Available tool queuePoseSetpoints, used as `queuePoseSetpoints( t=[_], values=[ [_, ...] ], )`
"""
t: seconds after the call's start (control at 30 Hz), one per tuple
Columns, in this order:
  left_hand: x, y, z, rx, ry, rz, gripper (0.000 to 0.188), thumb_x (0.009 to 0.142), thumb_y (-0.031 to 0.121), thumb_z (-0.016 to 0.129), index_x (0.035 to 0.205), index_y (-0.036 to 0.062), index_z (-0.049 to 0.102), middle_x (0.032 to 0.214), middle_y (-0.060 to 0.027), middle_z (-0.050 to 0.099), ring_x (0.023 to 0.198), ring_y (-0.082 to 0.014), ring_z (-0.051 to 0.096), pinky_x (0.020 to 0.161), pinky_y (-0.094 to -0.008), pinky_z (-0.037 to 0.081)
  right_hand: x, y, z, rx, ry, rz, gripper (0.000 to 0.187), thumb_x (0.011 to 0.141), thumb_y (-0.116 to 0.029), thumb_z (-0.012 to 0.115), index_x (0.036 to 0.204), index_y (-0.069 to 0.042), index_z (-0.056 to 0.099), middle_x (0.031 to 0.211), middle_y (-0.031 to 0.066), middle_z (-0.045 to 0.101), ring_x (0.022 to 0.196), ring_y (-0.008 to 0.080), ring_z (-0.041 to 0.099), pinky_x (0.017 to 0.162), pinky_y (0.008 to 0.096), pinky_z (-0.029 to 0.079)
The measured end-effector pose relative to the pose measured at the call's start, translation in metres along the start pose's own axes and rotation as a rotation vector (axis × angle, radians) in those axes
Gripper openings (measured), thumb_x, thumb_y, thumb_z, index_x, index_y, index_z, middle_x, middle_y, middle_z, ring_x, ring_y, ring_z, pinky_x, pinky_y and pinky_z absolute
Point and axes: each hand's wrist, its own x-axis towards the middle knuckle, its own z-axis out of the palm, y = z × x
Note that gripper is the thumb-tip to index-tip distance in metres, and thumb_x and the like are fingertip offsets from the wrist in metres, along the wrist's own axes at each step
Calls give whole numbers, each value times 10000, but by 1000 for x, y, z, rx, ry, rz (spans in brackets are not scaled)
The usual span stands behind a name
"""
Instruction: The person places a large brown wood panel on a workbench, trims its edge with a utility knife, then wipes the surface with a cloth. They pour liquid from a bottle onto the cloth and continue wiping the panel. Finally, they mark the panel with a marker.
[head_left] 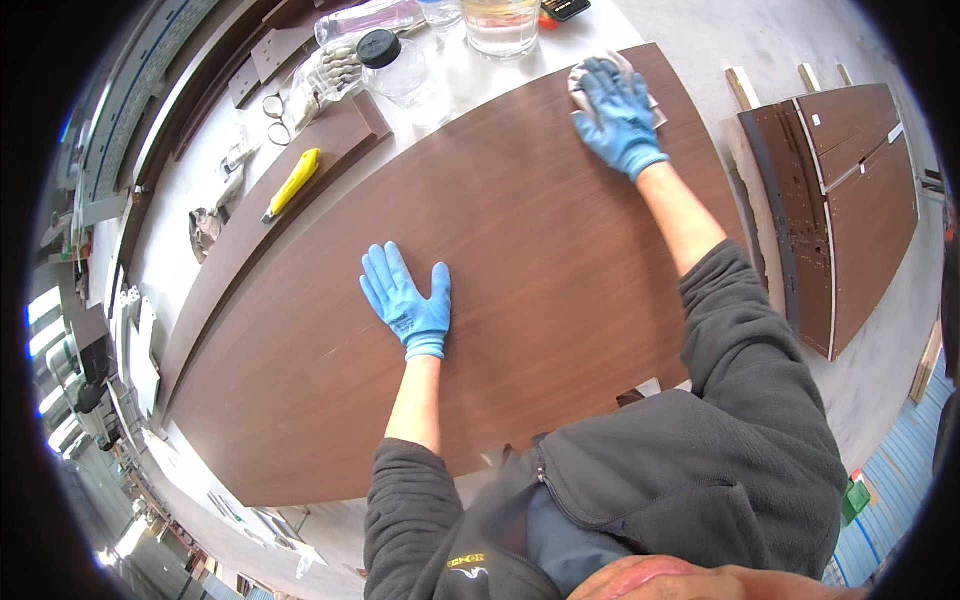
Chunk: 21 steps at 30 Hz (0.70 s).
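Note:
A large dark brown wood-grain panel (520,260) lies flat before me. My left hand (408,300), in a blue glove, rests on its middle with the fingers spread and nothing in them. Near the panel's far right corner, my right hand (618,115) wears a matching glove and presses a whitish cloth (582,85) against the surface. Most of the cloth is hidden under the palm and fingers; only its edges show.
Beyond the panel are a yellow utility knife (293,183) on brown boards, scissors (277,120), a clear jar with a black lid (400,80) and a clear container of liquid (502,28). More brown panels (865,200) stand to the right.

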Motion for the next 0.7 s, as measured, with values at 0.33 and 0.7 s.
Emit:
queuePoseSetpoints(
  t=[0.33, 0.7],
  values=[
    [0, -7, 4, -34, 15, 25, 793, 1013, 418, 693, 1673, 39, 469, 1760, -213, 416, 1657, -394, 337, 1365, -560, 181, -53, -191, -15, 605, 48, -517, 349, 1007, -287, 616, 1328, -165, 673, 1402, 87, 667, 1371, 264, 602, 1249, 471, 417],
    [-2, -2, 4, 11, 24, 0, 787, 1009, 388, 720, 1671, 43, 473, 1757, -217, 419, 1654, -396, 344, 1363, -554, 195, 4, 34, 34, 92, -60, 145, 390, 1075, -288, 533, 1397, -104, 653, 1491, 175, 625, 1507, 376, 508, 1272, 511, 364]
  ],
)
